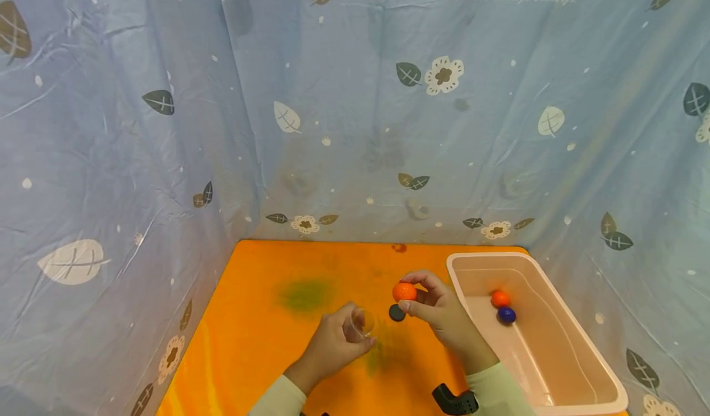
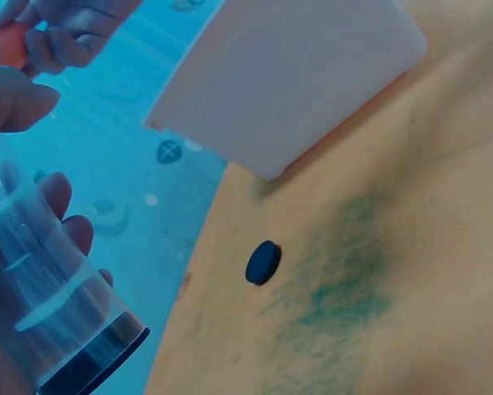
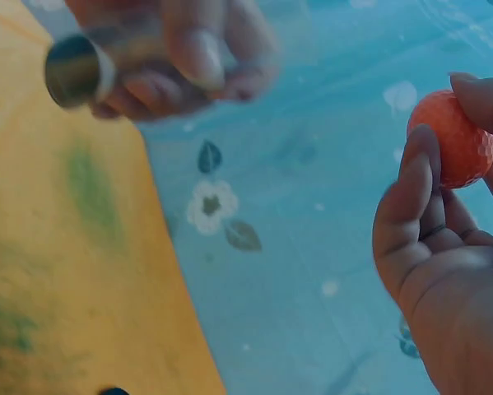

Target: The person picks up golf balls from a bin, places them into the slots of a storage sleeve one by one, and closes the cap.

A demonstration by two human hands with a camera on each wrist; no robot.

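Note:
My left hand (image 1: 333,343) grips a clear cylindrical container (image 2: 48,280) with a dark band at its base; its mouth tilts up toward the right in the head view. Between the thumb and fingers of my right hand (image 1: 444,314) is an orange golf ball (image 3: 453,138), dimpled in the right wrist view. The ball is held above the table, to the right of the container and apart from it. A round black cap (image 2: 263,262) lies on the orange table (image 1: 266,268), just under the ball in the head view.
A pale pink plastic bin (image 1: 577,317) stands at the table's right side. Inside it lie another orange ball (image 1: 500,299) and a dark blue ball (image 1: 506,315), touching. A blue leaf-patterned curtain (image 1: 355,145) surrounds the table's back and sides.

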